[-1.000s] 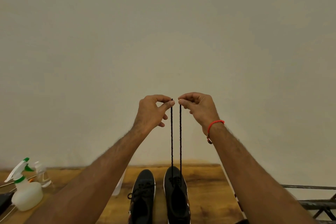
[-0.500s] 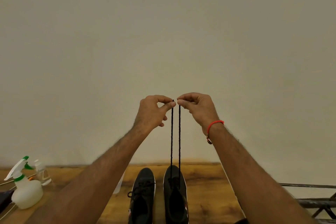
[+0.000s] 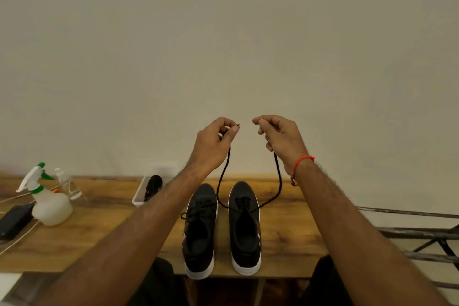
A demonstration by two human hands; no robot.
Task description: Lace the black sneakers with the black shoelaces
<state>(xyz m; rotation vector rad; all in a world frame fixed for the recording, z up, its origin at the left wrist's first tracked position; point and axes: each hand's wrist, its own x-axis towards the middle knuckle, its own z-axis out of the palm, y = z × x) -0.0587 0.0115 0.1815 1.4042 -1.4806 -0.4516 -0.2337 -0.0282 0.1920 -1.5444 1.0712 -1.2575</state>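
black lace [image 3: 279, 182] has gone slack compared with a moment ago. it was pulled up taut in two straight parallel strands with both hands nearly touching, now the hands sit lower and apart and each strand bows outward in a curve. left hand [image 3: 211, 143] pinches one lace end, its tip poking out toward 3 o'clock, and the right hand [image 3: 279, 136] is curled round the other end. my read: the ends just got evened up, so the next eyelets on the right sneaker [image 3: 244, 228] are up next. lower rows on it look threaded already, with the lace coming out both sides around mid-tongue.

left sneaker [image 3: 200, 231] looks laced, loose bit flopping out at 9 o'clock. both shoes sit side by side at the near edge of the wooden table [image 3: 285, 233], long axis running 6 to 12, toes at 12 toward the wall, heels at 6 toward the person.

off at 9 o'clock there's a spray bottle [image 3: 48, 200], and a white tray [image 3: 139, 197] holding something dark, can't tell what.
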